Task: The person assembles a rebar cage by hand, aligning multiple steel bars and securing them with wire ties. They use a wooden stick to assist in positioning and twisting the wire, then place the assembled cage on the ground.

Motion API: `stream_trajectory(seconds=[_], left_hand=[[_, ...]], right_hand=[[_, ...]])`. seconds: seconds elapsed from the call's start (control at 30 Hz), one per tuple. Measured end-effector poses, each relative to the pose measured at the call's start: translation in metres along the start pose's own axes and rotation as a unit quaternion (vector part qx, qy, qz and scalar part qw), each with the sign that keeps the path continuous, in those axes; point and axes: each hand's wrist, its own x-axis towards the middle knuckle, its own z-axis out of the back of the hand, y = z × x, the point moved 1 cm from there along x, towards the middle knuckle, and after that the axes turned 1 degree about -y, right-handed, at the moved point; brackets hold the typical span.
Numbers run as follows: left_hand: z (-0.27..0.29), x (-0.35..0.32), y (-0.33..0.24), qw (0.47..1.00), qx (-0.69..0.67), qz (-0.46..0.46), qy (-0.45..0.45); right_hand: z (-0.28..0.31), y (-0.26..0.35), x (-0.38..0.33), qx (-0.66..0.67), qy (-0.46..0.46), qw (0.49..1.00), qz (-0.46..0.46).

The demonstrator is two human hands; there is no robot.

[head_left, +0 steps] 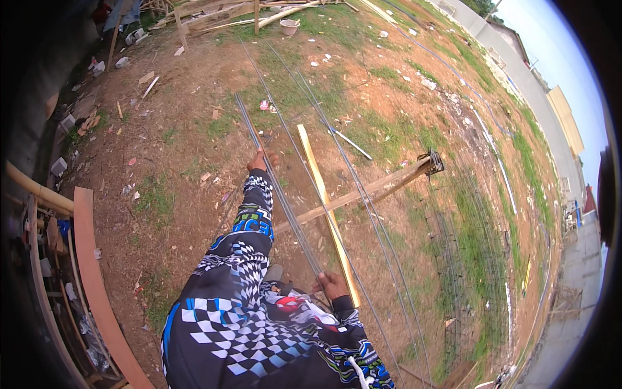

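A slim bundle of grey steel rods runs at a slant in front of me. My left hand is closed around it toward its far part, with that arm stretched forward. Closer to my body, my right hand grips the bundle's near end, thumb on top. To the right lie longer thin steel rods, resting across a wooden beam. A pale yellow wooden plank also crosses the beam, just right of the bundle. Dark wire ties or rings sit at the beam's far end.
Rebar cages lie on the grass at right. A reddish board and a bamboo pole stand at left. Stacked timber and a bucket are at the back. Debris litters the ground, and a grey wall runs along the right.
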Motion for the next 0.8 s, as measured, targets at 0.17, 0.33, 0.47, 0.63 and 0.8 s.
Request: stream_trajectory(seconds=[0.17, 0.33, 0.47, 0.63, 0.8], left_hand=[[-0.008, -0.001, 0.008, 0.997, 0.071, 0.019, -0.012], [0.008, 0.018, -0.007, 0.99, 0.122, -0.001, -0.067], [-0.014, -0.004, 0.001, 0.983, 0.165, -0.014, -0.08], [-0.016, 0.005, 0.01, 0.981, 0.181, -0.006, -0.072], [0.072, 0.1, -0.048, 0.974, -0.062, 0.009, 0.217]], right_hand=[[0.011, 0.017, 0.006, -0.201, 0.018, 0.979, 0.041], [0.004, 0.082, 0.004, -0.407, -0.38, 0.751, 0.356], [0.041, 0.045, 0.029, -0.429, -0.298, 0.841, 0.143], [0.063, -0.02, 0.001, -0.339, -0.234, 0.898, 0.154], [0.094, -0.06, -0.11, -0.204, -0.077, 0.975, 0.048]])
